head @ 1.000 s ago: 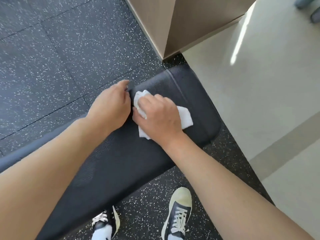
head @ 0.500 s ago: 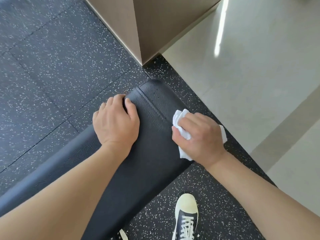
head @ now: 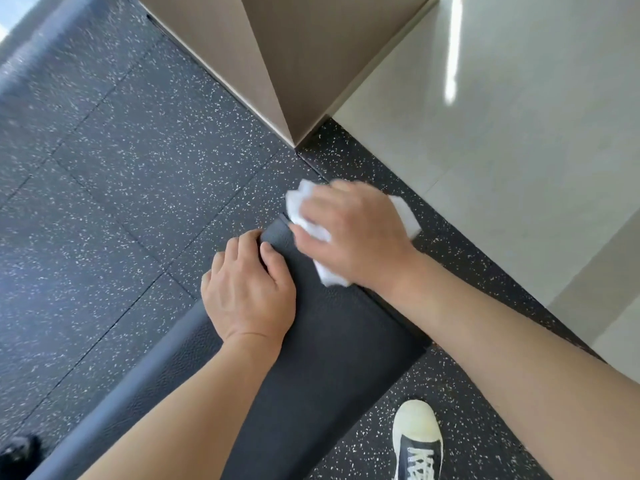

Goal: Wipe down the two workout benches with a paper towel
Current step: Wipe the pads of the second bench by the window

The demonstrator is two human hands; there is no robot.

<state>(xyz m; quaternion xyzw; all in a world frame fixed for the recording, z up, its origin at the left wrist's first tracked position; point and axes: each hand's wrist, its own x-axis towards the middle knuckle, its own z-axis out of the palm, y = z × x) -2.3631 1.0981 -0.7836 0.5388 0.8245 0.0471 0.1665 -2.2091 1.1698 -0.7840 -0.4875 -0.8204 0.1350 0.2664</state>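
Observation:
A black padded workout bench [head: 332, 344] runs from the lower left up to the middle of the view. My left hand [head: 247, 292] rests on the bench's far edge, fingers curled over the side. My right hand [head: 349, 233] grips a crumpled white paper towel [head: 304, 216] and presses it on the far end of the bench pad. The towel sticks out on both sides of that hand. Only one bench is in view.
Dark speckled rubber flooring [head: 131, 174] lies around the bench. A beige pillar corner [head: 277, 64] stands just beyond the bench end. Pale tiled floor [head: 502, 140] spreads at the right. My shoe [head: 417, 441] stands on the rubber floor beside the bench.
My right hand has slid the paper towel from the bench's near right edge to its far end. My left hand has stayed on the bench's far edge.

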